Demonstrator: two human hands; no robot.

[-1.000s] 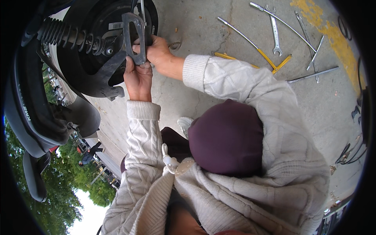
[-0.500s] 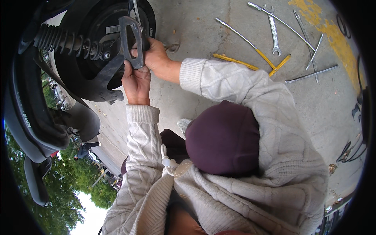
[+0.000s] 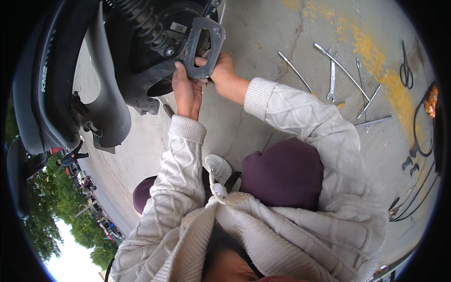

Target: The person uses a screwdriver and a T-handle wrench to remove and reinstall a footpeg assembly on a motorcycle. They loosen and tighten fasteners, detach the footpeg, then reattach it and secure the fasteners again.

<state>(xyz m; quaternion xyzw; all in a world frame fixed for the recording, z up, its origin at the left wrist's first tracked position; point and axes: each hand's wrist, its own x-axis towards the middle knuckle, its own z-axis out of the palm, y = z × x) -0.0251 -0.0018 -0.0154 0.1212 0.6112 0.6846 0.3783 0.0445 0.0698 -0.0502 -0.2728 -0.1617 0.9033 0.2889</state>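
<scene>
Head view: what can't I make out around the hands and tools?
All in the head view:
Right hand: some fingers hidden behind the black bracket; what they touch there is unclear.
Yellow-handled wrench: handle mostly covered by the right sleeve.
Spring: upper end cut off by the picture's top edge.
White label: print too small to read.

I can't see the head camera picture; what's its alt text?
A person's left hand and right hand work close together at a dark slotted bracket's lower end, near a coil spring. A wrench and scissors lie on grey ground to the right.
</scene>
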